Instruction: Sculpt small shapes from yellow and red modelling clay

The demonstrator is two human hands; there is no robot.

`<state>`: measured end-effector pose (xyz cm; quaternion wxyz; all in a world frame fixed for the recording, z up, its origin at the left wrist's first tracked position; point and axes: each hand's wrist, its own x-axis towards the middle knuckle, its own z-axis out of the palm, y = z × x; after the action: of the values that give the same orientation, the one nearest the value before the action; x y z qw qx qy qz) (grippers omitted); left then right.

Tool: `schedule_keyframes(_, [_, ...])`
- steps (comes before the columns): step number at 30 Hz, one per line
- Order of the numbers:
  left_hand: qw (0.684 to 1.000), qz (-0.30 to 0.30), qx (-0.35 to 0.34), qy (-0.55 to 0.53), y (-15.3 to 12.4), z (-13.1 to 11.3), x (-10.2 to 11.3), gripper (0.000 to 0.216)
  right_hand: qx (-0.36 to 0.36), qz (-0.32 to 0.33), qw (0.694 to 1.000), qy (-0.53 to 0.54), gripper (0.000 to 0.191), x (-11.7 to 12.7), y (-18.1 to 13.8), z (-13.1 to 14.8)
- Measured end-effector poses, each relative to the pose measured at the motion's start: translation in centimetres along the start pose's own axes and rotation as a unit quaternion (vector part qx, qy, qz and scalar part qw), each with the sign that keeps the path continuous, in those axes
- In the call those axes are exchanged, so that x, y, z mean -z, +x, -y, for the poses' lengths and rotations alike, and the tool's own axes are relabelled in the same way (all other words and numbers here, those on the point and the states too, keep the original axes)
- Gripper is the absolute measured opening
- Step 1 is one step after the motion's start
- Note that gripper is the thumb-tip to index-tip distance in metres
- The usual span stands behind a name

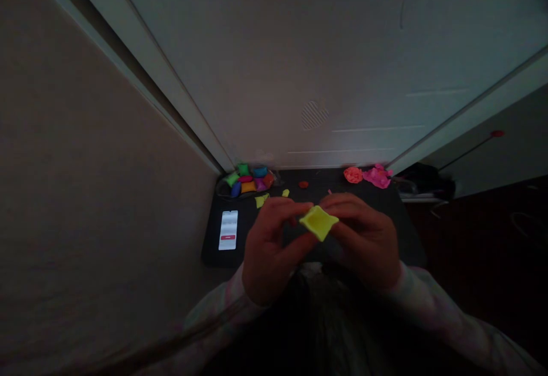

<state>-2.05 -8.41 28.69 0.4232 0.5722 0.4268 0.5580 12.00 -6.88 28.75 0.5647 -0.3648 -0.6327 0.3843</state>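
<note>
Both the left hand [269, 253] and the right hand [369, 240] are partly curled, thumbs and fingertips nearly closed, pinching 1 yellow piece [319, 223] between them just below the middle of the frame. It looks like soft modelling clay: probably very light, pliable and easily dented, more tacky than slippery. Its 4 drawn-out corners seem the likeliest to tear, so a gentle grip along the thicker sides should suit it best. Its middle looks slightly sunken, with nothing visible inside.

Left of the frame's centre, on the dark table [213, 257], several coloured packets [248, 186] lie bunched together; they look plump and soft, though their contents are too small and dim to confirm. A bit of clear wrapping [277, 180] shows at their right end. Just below it lie yellow scraps [262, 200], and a lit phone [228, 230] rests farther left.
</note>
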Motion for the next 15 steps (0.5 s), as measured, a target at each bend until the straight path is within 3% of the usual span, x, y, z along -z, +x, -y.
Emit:
schedule_keyframes(7, [0.998, -0.020, 0.033, -0.039, -0.03, -0.12, 0.28, 0.019, -0.003, -0.007, 1.000, 0.017, 0.015, -0.01, 0.17, -0.08])
schedule_keyframes(15, [0.997, -0.047, 0.016, -0.063, -0.01, 0.10, -0.24, 0.019, -0.028, -0.027, 0.997, 0.062, 0.016, -0.58, -0.19, -0.58])
